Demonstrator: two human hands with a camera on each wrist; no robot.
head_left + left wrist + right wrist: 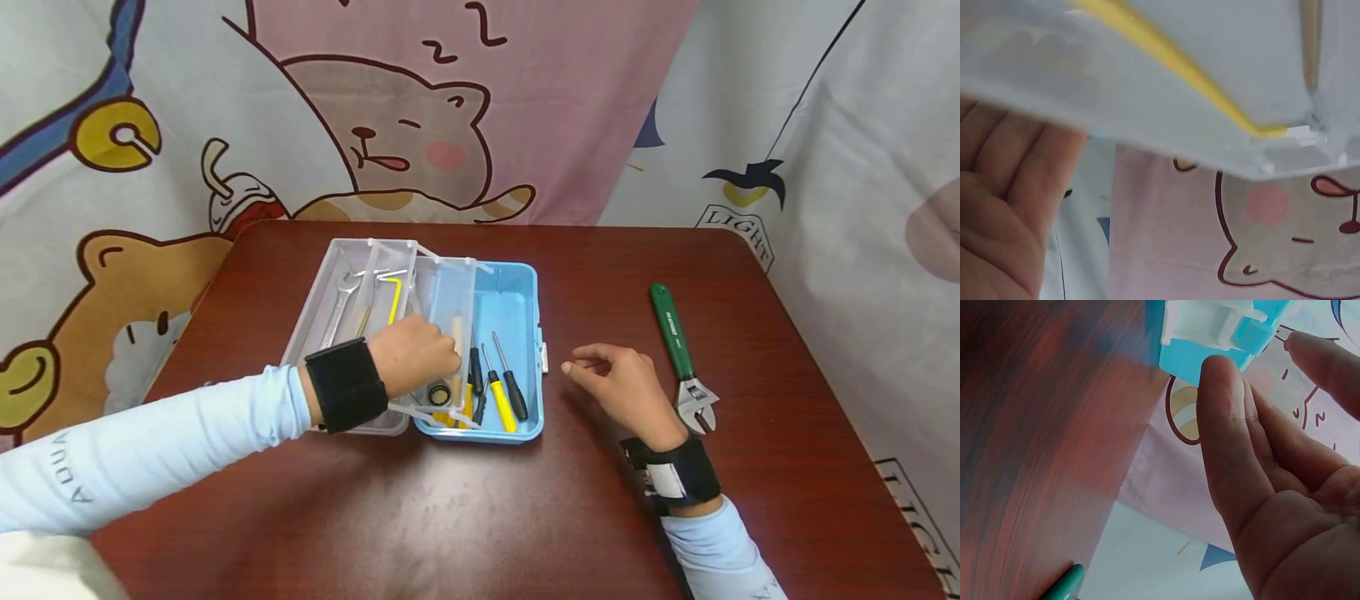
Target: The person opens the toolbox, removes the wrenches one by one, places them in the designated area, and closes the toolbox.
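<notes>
Translucent rectangular plastic tray (444, 287), apparently in the grip of the left hand (416, 354), right hand (628, 390) relaxed

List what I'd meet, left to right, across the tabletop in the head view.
Silver wrench → left hand → yellow-handled screwdriver → rightmost black-handled screwdriver → the blue box's white latch → right hand → green-handled adjustable wrench.

1 clear plastic tray (454, 290), gripped by the left hand (414, 354), partly overlaps the open light-blue box (512, 292), whose white latch (544, 358) faces the right hand (624, 390).
</notes>
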